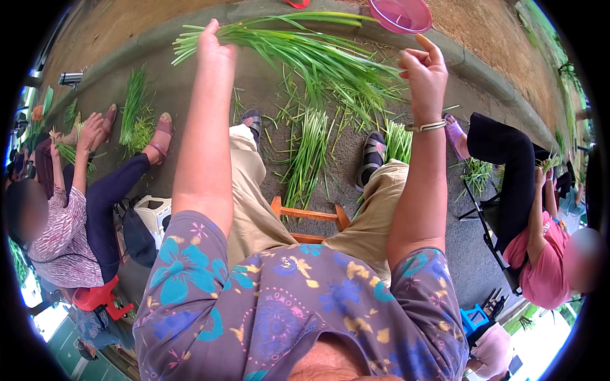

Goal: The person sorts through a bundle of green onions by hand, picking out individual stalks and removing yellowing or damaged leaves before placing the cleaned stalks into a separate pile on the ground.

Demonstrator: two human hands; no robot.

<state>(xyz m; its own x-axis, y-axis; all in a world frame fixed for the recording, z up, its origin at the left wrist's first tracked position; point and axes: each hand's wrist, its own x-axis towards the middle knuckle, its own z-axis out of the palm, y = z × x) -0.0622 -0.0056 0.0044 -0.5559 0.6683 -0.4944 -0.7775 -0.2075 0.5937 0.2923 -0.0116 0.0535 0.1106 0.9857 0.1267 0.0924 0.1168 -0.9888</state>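
My left hand [217, 45] is closed around the pale stalk ends of a bunch of long green leafy stalks [305, 50], held out over the ground. The leaves spread to the right and reach my right hand [424, 71]. That hand is raised at the leaf tips with its fingers curled and one finger extended; whether it pinches a leaf I cannot tell. A bundle of the same stalks [307, 152] lies on the pavement between my feet, and another bundle [398, 140] lies beside my right foot. Loose leaves [355, 95] are strewn beneath the held bunch.
A pink plastic basin [402, 14] stands by the concrete curb [452, 50]. Seated people are at both sides, one at the left handling stalks near a green pile [133, 109], one at the right holding stalks. A wooden stool [309, 214] is under me.
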